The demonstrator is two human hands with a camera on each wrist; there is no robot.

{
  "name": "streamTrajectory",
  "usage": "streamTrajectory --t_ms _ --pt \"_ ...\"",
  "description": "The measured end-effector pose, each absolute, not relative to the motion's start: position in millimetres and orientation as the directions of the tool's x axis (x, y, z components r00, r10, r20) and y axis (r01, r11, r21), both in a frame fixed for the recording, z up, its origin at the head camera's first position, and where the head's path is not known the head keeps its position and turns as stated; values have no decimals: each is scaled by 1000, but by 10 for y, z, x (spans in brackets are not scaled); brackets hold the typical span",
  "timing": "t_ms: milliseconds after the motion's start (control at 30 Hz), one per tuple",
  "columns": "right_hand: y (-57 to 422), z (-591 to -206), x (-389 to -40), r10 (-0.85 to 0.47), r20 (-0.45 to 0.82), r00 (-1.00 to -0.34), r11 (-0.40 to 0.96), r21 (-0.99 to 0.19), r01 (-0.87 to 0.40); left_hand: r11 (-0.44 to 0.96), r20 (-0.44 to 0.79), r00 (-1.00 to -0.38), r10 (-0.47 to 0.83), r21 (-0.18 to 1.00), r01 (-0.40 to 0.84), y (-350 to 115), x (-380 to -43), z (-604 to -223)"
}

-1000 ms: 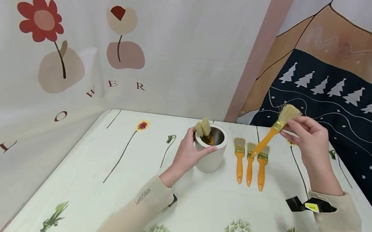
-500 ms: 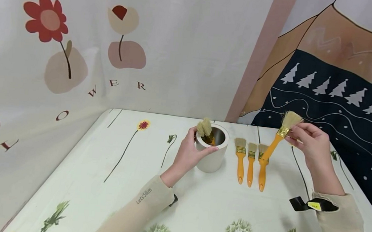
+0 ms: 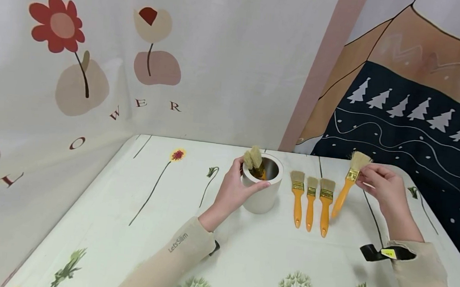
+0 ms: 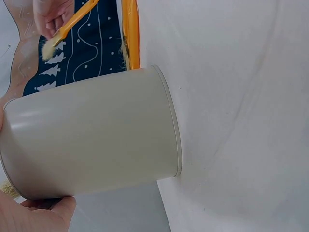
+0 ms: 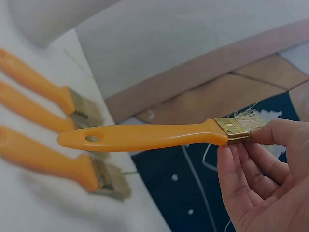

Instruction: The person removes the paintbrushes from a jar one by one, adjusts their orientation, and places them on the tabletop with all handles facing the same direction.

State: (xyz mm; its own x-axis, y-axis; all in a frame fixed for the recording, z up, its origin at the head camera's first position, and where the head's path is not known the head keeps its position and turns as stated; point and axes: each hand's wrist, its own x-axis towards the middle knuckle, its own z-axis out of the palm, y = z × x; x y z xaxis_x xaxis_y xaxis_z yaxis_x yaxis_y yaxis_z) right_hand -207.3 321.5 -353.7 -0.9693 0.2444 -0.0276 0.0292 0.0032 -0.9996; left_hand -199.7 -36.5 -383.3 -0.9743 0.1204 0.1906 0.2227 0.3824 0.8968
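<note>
My left hand (image 3: 238,187) grips a white cylindrical cup (image 3: 261,200) round its upper side, thumb across the front near the rim. Paintbrushes (image 3: 255,160) stand in it bristles up, leaning on its left inner wall. My right hand (image 3: 384,185) pinches a paintbrush (image 5: 145,137) by its gold ferrule, bristles up and orange handle slanting down to the left. Just left of that handle lie three more paintbrushes in a row: one on the left (image 3: 297,198), a narrower one in the middle (image 3: 310,204) and one on the right (image 3: 325,207), bristles toward the back.
The table (image 3: 156,255) wears a white cloth printed with flowers. Behind it hangs a pale curtain (image 3: 227,71) with flower prints, and at the right a dark cloth (image 3: 417,131) with white trees. Black straps (image 3: 387,253) circle the wrists.
My right hand has moved lower and slightly right with its paintbrush, whose handle now points more steeply down and no longer overlaps the lying brushes. The left hand and cup stay put.
</note>
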Motion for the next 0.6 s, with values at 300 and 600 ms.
streamTrajectory --t_ms 300,600 --pt "3656 -4244 -2453 254 -118 -960 157 -974 162 370 192 -974 122 902 224 -365 -2002 -3837" --pt "3529 -4249 -2374 227 -254 -940 186 -936 298 366 196 -972 127 902 230 -368 -1997 -3832"
